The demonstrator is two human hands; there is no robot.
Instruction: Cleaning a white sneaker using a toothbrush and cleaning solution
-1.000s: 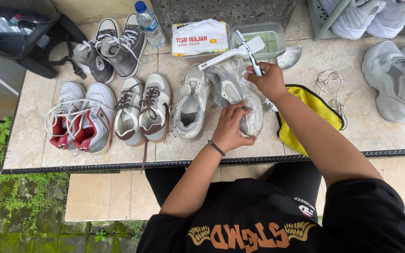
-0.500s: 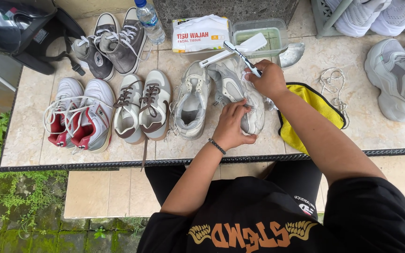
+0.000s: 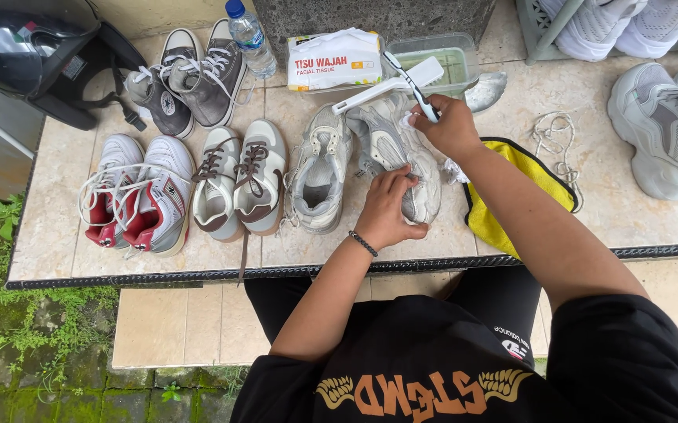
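Right hand (image 3: 450,125) has lifted slightly off the grey sneaker (image 3: 402,157), grip clenched on a small dark-and-white brush (image 3: 411,84); I log left hand (image 3: 386,210) clamped over that sneaker's heel on the tiled counter (image 3: 57,227); white rectangular tissue pack (image 3: 333,59), red lettering, at back edge beside clear plastic tub (image 3: 449,59); yellow cloth (image 3: 511,196) to the right.

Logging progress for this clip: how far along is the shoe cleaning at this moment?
Done: the grey mesh sneaker already has its laces out; a loose white lace lies on the tiled table.
In hand: the left hand steadies that sneaker while the right hand holds a small brush over it.
Left: its mate and three other pairs sit untouched; their cleanliness is unclear.
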